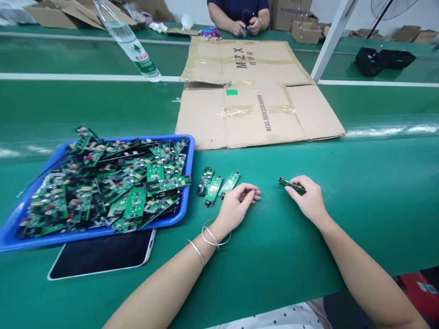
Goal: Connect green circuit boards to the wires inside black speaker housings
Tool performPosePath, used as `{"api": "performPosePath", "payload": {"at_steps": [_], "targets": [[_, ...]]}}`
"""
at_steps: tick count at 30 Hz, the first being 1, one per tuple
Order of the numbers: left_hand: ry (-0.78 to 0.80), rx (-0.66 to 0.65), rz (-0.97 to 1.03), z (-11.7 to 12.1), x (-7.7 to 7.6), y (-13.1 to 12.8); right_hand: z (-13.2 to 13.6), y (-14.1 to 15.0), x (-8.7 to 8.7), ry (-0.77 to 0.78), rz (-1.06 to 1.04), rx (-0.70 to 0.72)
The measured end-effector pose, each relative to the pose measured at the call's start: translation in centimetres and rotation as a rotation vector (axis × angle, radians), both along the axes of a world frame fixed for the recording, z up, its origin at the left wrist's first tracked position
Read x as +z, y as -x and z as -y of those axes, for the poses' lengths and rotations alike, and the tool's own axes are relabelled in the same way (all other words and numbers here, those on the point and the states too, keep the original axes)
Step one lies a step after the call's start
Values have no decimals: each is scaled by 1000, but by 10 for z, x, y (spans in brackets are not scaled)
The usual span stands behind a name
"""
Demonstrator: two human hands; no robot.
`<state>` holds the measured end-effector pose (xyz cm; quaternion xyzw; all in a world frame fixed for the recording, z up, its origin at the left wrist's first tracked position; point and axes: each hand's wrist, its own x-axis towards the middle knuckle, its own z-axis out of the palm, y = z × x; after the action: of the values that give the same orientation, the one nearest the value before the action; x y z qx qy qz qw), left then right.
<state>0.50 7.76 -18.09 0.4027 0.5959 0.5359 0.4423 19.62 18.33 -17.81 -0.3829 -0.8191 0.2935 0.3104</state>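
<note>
My right hand (307,198) pinches a small green circuit board (291,184) on the green table, fingers closed on its near end. My left hand (237,204) rests on the table with fingers loosely curled and nothing in them, beside three small green boards (216,184) lying in a row. Thin bangles circle my left wrist. A blue tray (188,180) heaped with several green circuit boards stands to the left of my left hand.
A tablet with a dark screen (103,253) lies partly under the tray. Flattened cardboard (255,91) lies beyond my hands. A plastic water bottle (128,39) stands at the back left. Another person's hands (247,27) work across the table. A black object (384,59) sits far right.
</note>
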Motion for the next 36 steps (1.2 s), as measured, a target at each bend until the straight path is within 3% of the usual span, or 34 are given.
{"api": "performPosePath", "payload": {"at_steps": [4,9,13,25,32,36], "targets": [[-36,180,-10,-2,0,4,17,6,0,39,23,319],[-39,182,17,-3,1,5,32,11,-4,-5,71,515],[-37,170,31,-3,1,5,32,11,-2,-99,109,493],[-39,140,-9,-3,-2,6,30,13,-5,-150,199,473],[-38,137,-33,-2,-2,6,20,7,12,55,203,684],[-34,136,-27,-2,-2,6,21,8,9,75,162,569]]}}
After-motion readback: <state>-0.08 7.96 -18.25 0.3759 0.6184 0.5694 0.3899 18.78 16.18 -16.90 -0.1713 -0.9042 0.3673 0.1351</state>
